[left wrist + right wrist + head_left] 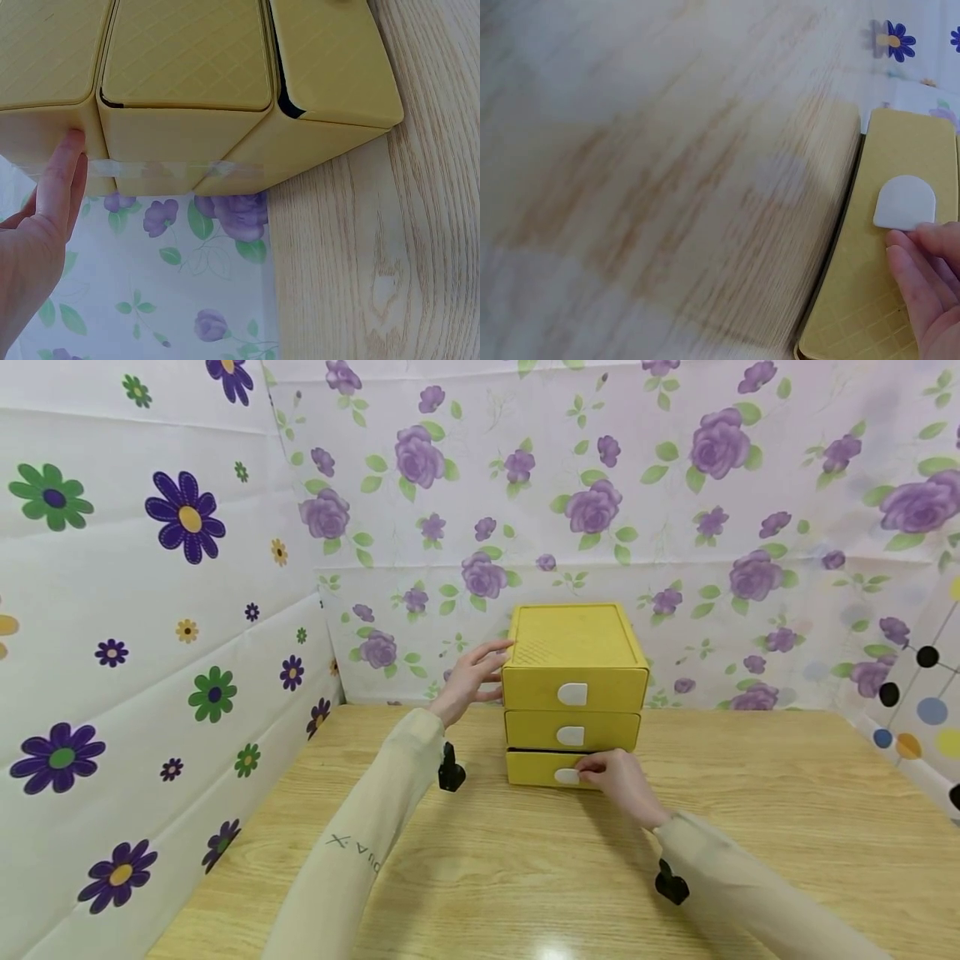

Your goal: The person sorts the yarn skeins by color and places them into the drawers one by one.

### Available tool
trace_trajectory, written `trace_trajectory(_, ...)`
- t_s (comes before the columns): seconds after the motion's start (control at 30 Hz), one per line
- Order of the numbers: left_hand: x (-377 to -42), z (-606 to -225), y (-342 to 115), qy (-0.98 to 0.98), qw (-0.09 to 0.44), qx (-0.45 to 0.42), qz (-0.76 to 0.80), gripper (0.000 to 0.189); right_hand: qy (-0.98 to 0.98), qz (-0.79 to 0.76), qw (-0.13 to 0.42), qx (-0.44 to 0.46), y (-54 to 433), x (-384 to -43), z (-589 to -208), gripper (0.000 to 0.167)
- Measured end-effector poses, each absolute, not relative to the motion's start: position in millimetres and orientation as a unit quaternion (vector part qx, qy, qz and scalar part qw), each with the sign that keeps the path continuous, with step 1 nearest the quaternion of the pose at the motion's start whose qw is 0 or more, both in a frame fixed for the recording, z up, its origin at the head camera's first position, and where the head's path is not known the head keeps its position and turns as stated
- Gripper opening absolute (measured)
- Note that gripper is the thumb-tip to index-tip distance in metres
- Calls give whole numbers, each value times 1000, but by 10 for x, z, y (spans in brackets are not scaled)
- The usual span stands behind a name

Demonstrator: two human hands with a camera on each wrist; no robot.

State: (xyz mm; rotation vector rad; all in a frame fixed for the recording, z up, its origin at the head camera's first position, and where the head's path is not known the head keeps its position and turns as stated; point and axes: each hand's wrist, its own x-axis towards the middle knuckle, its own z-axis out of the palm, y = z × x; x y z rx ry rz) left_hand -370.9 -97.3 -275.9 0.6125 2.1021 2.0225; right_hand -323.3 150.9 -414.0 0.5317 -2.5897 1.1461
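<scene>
A yellow three-drawer box (573, 635) stands on the wooden table, each drawer front bearing a white rounded pull tab. My left hand (472, 681) rests its extended fingertips against the box's left side, near the top drawer. In the left wrist view those fingers (60, 180) touch the side wall. My right hand (621, 779) pinches the edge of the white tab (906, 204) on the bottom drawer (528, 768). This drawer sits slightly pulled out, with a dark gap along its upper edge. The top drawer (525, 691) and middle drawer (528, 731) look closed.
The wooden table (480, 877) extends in front of the box and to both sides. Behind the box hangs a white cloth (450, 460) with purple roses. A flower-patterned sheet (150, 635) lines the left, and a dotted one (918, 681) the right.
</scene>
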Motion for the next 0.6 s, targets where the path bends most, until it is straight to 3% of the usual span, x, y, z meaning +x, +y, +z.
trace_trajectory(0.6,-3906,-2933,-949,699,62,202,683,39,-885,403,132,192,1556,-3232,-4132,8)
